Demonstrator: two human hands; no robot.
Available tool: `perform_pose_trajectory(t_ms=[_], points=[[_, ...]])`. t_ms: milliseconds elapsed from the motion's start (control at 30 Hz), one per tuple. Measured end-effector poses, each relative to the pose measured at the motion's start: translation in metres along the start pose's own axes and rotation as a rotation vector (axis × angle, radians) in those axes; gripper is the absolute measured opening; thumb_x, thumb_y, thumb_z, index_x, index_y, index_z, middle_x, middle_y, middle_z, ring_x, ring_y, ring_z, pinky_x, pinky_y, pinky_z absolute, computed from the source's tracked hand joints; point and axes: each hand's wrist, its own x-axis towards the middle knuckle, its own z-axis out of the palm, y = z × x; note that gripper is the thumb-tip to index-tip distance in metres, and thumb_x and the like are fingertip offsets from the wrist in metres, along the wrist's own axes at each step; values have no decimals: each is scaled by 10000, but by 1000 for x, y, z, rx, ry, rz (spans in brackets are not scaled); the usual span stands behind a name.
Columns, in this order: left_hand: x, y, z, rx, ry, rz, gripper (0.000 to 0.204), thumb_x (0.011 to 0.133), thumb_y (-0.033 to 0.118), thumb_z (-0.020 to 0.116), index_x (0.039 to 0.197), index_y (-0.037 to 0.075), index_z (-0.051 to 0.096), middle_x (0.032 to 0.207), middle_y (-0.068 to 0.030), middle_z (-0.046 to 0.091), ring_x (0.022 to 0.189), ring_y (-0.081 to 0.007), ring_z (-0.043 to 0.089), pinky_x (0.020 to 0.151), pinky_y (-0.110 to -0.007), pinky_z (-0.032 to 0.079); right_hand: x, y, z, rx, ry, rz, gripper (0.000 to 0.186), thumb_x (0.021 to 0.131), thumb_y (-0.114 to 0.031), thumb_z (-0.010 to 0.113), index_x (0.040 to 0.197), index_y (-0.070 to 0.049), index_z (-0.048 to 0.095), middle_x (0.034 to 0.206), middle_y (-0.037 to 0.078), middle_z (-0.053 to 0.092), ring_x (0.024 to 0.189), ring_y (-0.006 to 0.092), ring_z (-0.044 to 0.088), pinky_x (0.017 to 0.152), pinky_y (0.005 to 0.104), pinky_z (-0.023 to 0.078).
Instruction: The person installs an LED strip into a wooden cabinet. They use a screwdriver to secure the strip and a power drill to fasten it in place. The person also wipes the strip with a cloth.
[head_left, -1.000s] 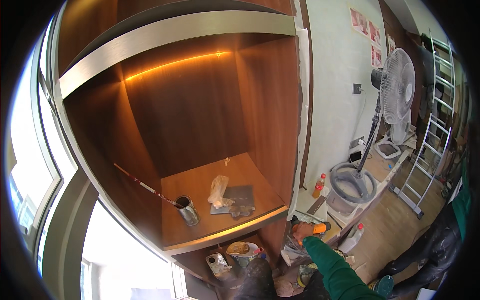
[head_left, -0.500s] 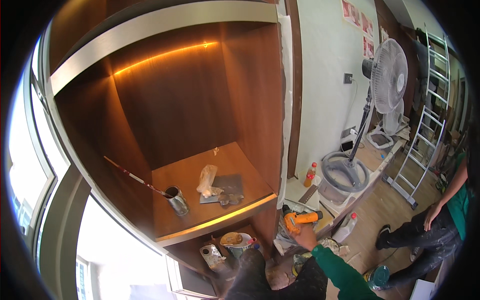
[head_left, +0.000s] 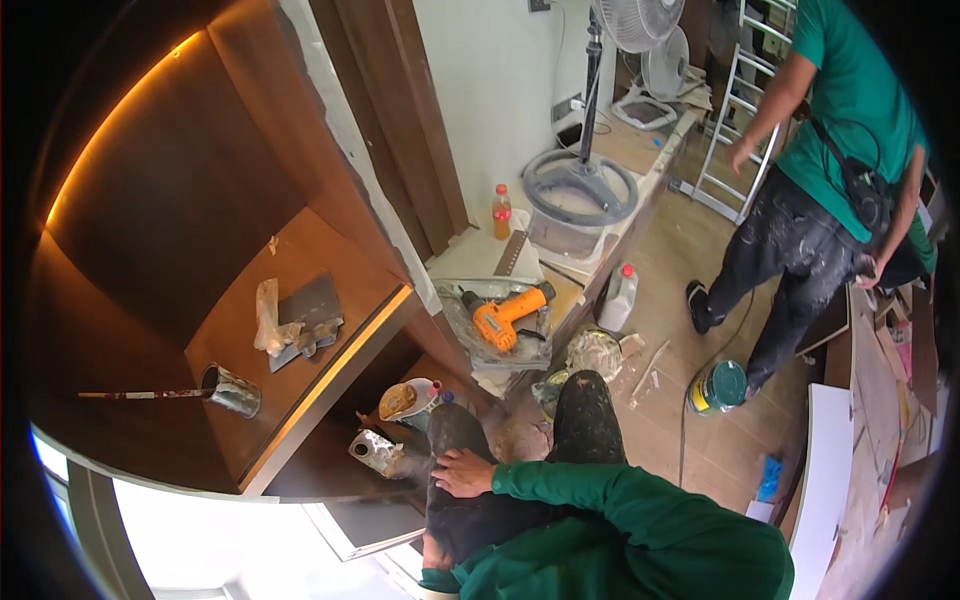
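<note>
My right hand (head_left: 462, 473) lies on my dark-trousered thigh, fingers apart and holding nothing. My left hand (head_left: 437, 552) shows only in part at the bottom, beside the same leg, its fingers hidden. An orange power drill (head_left: 500, 326) lies on a crumpled clear plastic bag on the ledge beyond my knees. Left of my right hand, a paint-smeared can (head_left: 380, 458) and a white bucket (head_left: 423, 392) stand in the lower cabinet space. On the wooden shelf (head_left: 222, 343) are a metal tin (head_left: 237, 398) with a brush, a grey plate (head_left: 305, 300) and crumpled plastic (head_left: 266, 305).
A fan stand (head_left: 578, 195), bottle (head_left: 501, 215) and white jug (head_left: 619, 305) are along the wall. At right a co-worker (head_left: 838, 140) in green stands by a ladder (head_left: 722, 185), a green bucket (head_left: 718, 390) and leaning boards (head_left: 830, 450).
My right hand has let go of the orange drill and moved down to my thigh. The view has turned right. The co-worker has come further into view at the right.
</note>
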Motion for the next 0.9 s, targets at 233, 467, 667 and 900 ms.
perform_pose_trajectory(t_ms=[233,467,667,900], points=[[8,-12,-13,354,-137,5,409,990,227,462,1336,9,475,1285,-173,573,1133,-264,600,968,-403,521,-38,-16,-30,435,-69,564,439,871,-336,606,1195,-40,623,1113,272,639,1045,433,605,888,490,493],[0,1,22,200,-1,-68,427,968,233,486,1317,-14,490,1245,-159,593,1084,-276,626,923,-408,542,-31,-15,-10,531,98,509,377,787,-197,687,1119,-19,663,1131,241,650,1092,397,606,974,454,468],[-5,23,58,235,38,87,296,886,148,590,1142,1,617,1084,-116,668,998,-247,654,830,-367,545,-45,-3,-11,606,128,414,289,786,-124,653,1069,-92,697,1056,185,683,1025,365,631,910,436,489],[-32,19,26,1059,273,221,219,770,66,621,959,-17,695,938,-207,703,899,-322,694,752,-383,529,-47,13,21,497,275,370,235,791,-116,616,1012,-117,698,958,178,697,921,371,651,818,457,513]])
